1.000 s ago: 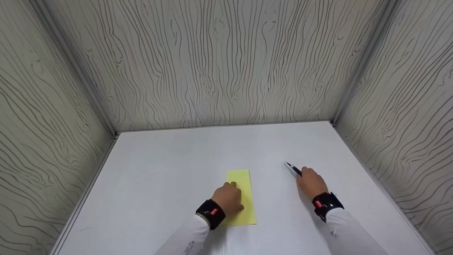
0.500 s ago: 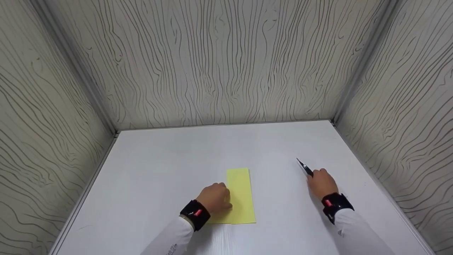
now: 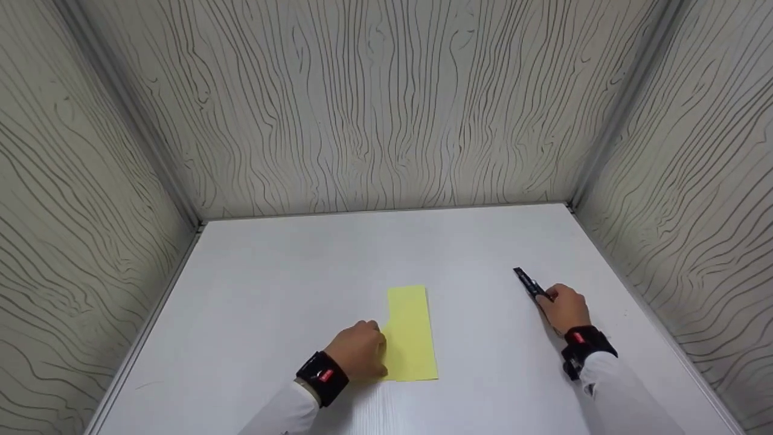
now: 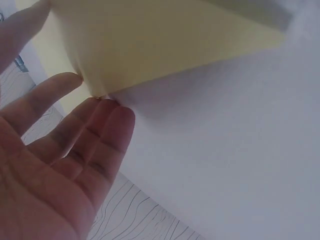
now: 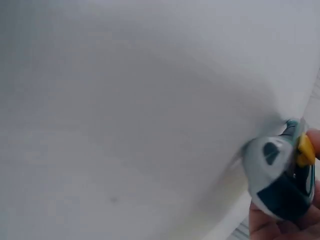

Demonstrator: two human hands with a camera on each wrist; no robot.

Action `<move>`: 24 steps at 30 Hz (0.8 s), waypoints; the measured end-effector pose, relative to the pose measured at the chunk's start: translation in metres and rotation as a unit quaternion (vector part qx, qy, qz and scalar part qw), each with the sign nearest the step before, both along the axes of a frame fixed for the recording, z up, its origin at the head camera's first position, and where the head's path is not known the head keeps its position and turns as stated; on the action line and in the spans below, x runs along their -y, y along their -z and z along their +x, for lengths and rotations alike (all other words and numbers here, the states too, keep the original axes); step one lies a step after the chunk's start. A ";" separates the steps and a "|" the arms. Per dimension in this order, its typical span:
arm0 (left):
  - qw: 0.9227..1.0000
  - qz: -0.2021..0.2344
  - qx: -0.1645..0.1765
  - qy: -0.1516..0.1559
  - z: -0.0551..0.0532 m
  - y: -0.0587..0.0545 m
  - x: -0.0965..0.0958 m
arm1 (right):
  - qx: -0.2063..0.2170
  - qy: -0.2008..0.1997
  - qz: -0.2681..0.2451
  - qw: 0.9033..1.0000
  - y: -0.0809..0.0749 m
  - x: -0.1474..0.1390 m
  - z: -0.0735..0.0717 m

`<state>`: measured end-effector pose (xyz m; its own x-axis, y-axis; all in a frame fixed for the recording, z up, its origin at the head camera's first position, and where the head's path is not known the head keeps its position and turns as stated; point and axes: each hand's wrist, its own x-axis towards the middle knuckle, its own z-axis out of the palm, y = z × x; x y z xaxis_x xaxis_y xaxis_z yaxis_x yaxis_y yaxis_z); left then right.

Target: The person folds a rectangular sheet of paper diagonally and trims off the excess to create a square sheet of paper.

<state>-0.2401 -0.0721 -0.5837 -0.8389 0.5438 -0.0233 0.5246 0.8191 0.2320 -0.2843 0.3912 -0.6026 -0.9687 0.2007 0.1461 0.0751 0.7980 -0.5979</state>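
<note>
A yellow sheet of paper (image 3: 410, 335) lies on the white table before me. Its lower left part extends beneath my left hand (image 3: 357, 349); whether this is a separate piece is hidden. In the left wrist view, fairly straight fingers touch the edge of the paper (image 4: 150, 40), with the thumb apart from them. That corner looks raised, a shadow falling beside it. My right hand (image 3: 566, 308) holds a dark utility knife (image 3: 529, 283) to the right of the paper. Up close, the utility knife (image 5: 272, 170) shows a pale rounded end and a yellow slider. No bare blade shows in the head view.
The white table (image 3: 290, 266) is bounded by a back wall (image 3: 374, 121) and side walls with a wood-grain pattern. Its left edge (image 3: 145, 338) meets a grey rail.
My left hand has moved left from the middle of the paper to its left edge. My right hand has moved right with the utility knife, whose pale tip no longer shows.
</note>
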 end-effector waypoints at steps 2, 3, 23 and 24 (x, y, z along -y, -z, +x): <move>1.000 -0.006 -0.002 0.007 0.001 0.001 0.001 | -0.004 0.007 -0.003 1.000 0.002 -0.004 0.000; 1.000 -0.010 -0.004 0.009 0.001 0.001 0.001 | -0.003 0.009 -0.003 1.000 0.003 -0.005 0.000; 0.998 -0.038 -0.050 0.008 -0.005 0.011 -0.013 | -0.040 -0.032 0.098 0.994 -0.007 0.050 -0.004; 0.998 -0.037 -0.049 0.011 -0.006 0.011 -0.014 | -0.047 -0.051 0.106 0.992 -0.009 0.063 -0.004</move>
<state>-0.2457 -0.0585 -0.5945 -0.8274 0.5613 0.0186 0.5593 0.8205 0.1182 -0.2878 0.3285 -0.5937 -0.9626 0.0584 0.2644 -0.0595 0.9069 -0.4172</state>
